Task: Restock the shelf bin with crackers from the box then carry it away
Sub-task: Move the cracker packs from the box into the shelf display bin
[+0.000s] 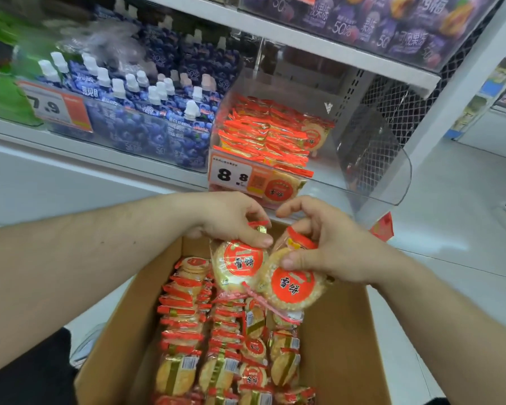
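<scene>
Crinkly plastic cracker packs (pixel 240 266), light and brittle; pinched at top edges by left hand (pixel 231 219) and right hand (pixel 324 244).

My left hand (pixel 231 219) and right hand (pixel 322 244) each pinched a cracker pack (pixel 240 266) above the open box (pixel 123 317); the half-filled shelf bin (pixel 374 159) stood just beyond them.

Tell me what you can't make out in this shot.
Head view only:
- Box: near end cut off by the bottom edge.
- Left hand: fingertips hidden behind its cracker pack.
- Bin: small print on the price tag too small.
- Pouches: blurred labels.
</scene>
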Available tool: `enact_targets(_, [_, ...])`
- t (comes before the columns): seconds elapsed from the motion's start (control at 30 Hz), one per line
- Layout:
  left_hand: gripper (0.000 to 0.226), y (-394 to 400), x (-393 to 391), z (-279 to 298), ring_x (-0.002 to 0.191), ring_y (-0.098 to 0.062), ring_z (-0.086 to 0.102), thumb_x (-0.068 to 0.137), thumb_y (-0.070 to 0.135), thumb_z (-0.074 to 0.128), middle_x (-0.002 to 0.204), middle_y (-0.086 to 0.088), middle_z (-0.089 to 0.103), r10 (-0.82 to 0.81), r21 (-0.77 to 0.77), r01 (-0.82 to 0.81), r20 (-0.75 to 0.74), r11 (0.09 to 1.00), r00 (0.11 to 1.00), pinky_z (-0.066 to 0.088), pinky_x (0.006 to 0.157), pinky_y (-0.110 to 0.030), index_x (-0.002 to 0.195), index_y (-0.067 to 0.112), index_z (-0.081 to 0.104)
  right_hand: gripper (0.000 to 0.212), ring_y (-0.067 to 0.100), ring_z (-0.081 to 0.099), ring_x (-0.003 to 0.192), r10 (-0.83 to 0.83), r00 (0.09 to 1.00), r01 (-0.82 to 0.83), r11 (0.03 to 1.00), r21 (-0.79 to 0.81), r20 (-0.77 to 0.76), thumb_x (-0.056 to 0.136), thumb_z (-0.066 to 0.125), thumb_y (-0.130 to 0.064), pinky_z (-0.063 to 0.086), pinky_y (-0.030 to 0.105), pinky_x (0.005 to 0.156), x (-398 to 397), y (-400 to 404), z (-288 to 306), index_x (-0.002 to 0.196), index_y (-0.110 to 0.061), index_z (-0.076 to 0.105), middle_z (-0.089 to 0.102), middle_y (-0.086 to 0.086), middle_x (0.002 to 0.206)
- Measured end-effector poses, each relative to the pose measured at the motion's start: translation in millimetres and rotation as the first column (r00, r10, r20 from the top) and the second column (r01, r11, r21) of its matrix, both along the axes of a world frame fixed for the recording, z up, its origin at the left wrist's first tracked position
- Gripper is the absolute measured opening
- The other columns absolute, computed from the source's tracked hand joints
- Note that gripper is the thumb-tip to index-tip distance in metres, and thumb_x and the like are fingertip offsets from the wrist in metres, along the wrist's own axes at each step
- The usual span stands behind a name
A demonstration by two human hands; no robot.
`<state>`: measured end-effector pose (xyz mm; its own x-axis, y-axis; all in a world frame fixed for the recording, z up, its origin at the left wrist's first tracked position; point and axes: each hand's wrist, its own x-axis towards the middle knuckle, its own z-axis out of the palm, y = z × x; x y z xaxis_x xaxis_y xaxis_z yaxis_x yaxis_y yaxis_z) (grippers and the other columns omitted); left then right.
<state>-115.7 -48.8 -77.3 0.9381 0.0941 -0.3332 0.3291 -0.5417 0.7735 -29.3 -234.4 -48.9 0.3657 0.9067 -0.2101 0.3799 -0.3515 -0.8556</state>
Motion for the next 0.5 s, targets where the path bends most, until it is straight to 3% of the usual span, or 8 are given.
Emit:
enact_targets(0.07, [0.043, -1.3, 3.2, -2.3, 0.1, -0.019, 0.067, 0.079, 0.036, 0.076, 0.109, -0.001, 0.071, 0.01, -0.112, -0.015, -0.043, 0.994, 0.999, 0.054, 0.092, -0.039, 0.116, 0.016, 0.066, 0.059, 0.047, 0.064, 0.091, -0.039, 0.997, 0.039, 0.999, 0.011, 0.072, 0.064, 0.086, -0.024, 0.053, 0.062, 0.075, 1.4, 4.7, -7.0, 0.109, -0.037, 0.05, 0.062, 0.022, 0.105])
enact_targets(0.13, [0.034, 0.7, 4.6, -3.7, 0.086, -0.02, 0.069, 0.08, 0.032, 0.073, 0.094, -0.005, 0.073, 0.032, -0.293, -0.062, -0.105, 0.954, 0.994, 0.056, 0.083, -0.036, 0.105, 0.011, 0.066, 0.063, 0.032, 0.061, 0.082, -0.088, 0.983, 0.083, 0.996, 0.04, 0.164, 0.063, 0.088, -0.022, 0.054, 0.055, 0.075, 2.4, 5.1, -10.5, 0.111, -0.039, 0.05, 0.058, 0.011, 0.109])
enact_targets(0.27, [0.036, 4.2, 6.3, -4.1, 0.096, -0.026, 0.064, 0.074, 0.032, 0.068, 0.104, -0.01, 0.071, 0.08, -0.598, -0.195, -0.213, 0.777, 0.974, 0.042, 0.103, -0.049, 0.103, 0.011, 0.069, 0.073, -0.009, 0.055, 0.07, -0.158, 0.972, 0.149, 0.987, 0.066, 0.176, 0.07, 0.085, -0.019, 0.053, 0.032, 0.077, 7.0, 5.0, -17.6, 0.128, -0.04, 0.045, 0.062, -0.004, 0.113])
enact_targets(0.3, [0.036, 4.7, 5.8, -2.3, 0.1, -0.027, 0.062, 0.075, 0.032, 0.067, 0.111, -0.01, 0.07, 0.088, -0.656, -0.223, -0.233, 0.721, 0.968, 0.039, 0.108, -0.05, 0.106, 0.012, 0.068, 0.074, -0.01, 0.059, 0.079, -0.172, 0.972, 0.162, 0.984, 0.075, 0.16, 0.071, 0.084, -0.021, 0.05, 0.03, 0.085, 8.4, 5.5, -19.6, 0.131, -0.04, 0.045, 0.065, -0.004, 0.113])
enact_targets(0.37, [0.04, 8.0, 3.2, -1.2, 0.1, -0.029, 0.061, 0.072, 0.029, 0.068, 0.115, -0.011, 0.067, 0.073, -0.753, -0.241, -0.25, 0.613, 0.966, 0.041, 0.102, -0.052, 0.109, 0.015, 0.067, 0.074, 0.008, 0.064, 0.104, -0.218, 0.969, 0.206, 0.973, 0.106, 0.119, 0.069, 0.084, -0.03, 0.049, 0.039, 0.099, 12.4, 5.3, -23.0, 0.131, -0.044, 0.047, 0.067, 0.002, 0.112])
enact_targets(0.4, [0.044, 9.8, 1.9, -2.5, 0.097, -0.03, 0.062, 0.066, 0.023, 0.068, 0.11, -0.012, 0.067, 0.063, -0.792, -0.219, -0.224, 0.569, 0.973, 0.046, 0.094, -0.051, 0.11, 0.015, 0.066, 0.072, 0.014, 0.065, 0.105, -0.244, 0.965, 0.231, 0.964, 0.134, 0.096, 0.07, 0.083, -0.028, 0.05, 0.04, 0.098, 14.8, 4.4, -24.0, 0.132, -0.04, 0.048, 0.068, 0.005, 0.109])
enact_targets(0.5, [0.046, 11.4, -1.2, -6.5, 0.091, -0.03, 0.065, 0.067, 0.005, 0.056, 0.103, -0.014, 0.067, 0.11, -0.889, -0.171, -0.136, 0.425, 0.985, 0.056, 0.074, -0.047, 0.113, 0.009, 0.061, 0.059, 0.014, 0.065, 0.086, -0.335, 0.942, 0.33, 0.912, 0.243, -0.021, 0.08, 0.073, -0.003, 0.056, 0.027, 0.082, 18.7, 1.8, -23.1, 0.132, -0.018, 0.05, 0.069, 0.013, 0.099])
